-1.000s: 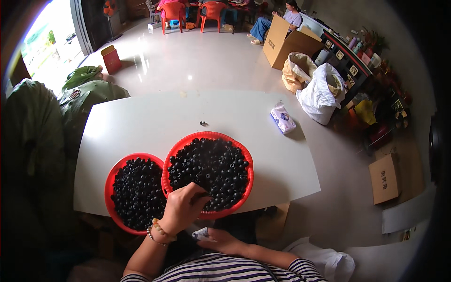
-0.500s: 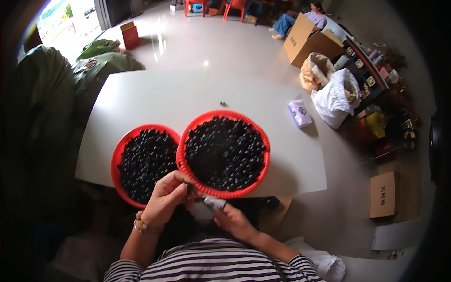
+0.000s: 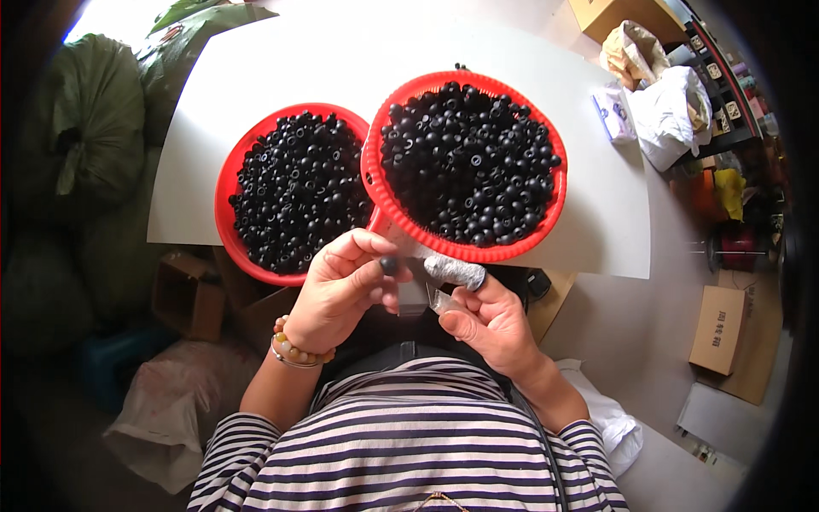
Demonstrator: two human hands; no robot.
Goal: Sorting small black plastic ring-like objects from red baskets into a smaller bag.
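Between the thumb and fingers of my left hand, which wears a beaded bracelet, is a small black ball-shaped piece. My right hand faces it, a short gap away. Grey wrapping covers its extended index finger. Its thumb and other fingers pinch a small tool with a clear wrapped grip and a thin pointed tip; its exact kind is unclear. Just beyond the hands stands a red plastic basket full of black bead-like pieces. Left of it, a red basin holds more of them.
Both containers rest on a white table. A tissue pack lies at its right side. White sacks and a cardboard box are on the right. Large green sacks crowd the left. Below the table sits an open carton.
The view has tilted downward, so table and containers appear higher. My right hand has turned, its wrapped index finger now pointing toward my left hand. The black piece remains in my left hand.
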